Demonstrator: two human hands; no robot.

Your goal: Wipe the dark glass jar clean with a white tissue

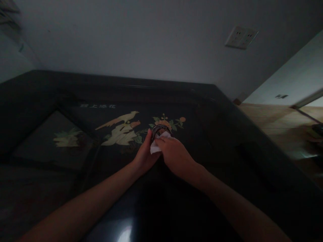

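Note:
Both my hands meet over a black lacquered table [227, 141] inlaid with a pale bird and flowers [121, 129]. My left hand [145, 154] is closed around a small dark ring-shaped object [158, 129], perhaps a bangle or a small cup rim; the dim light hides what it is. My right hand [174, 153] pinches a white tissue or cloth [157, 143] and presses it against that object. The tissue sits between the two hands, partly hidden by the fingers.
A white wall rises behind the table with a double wall socket [241, 37] at upper right. Wooden flooring [277, 124] shows past the table's right edge. A second inlaid panel [67, 137] lies to the left. The room is dim.

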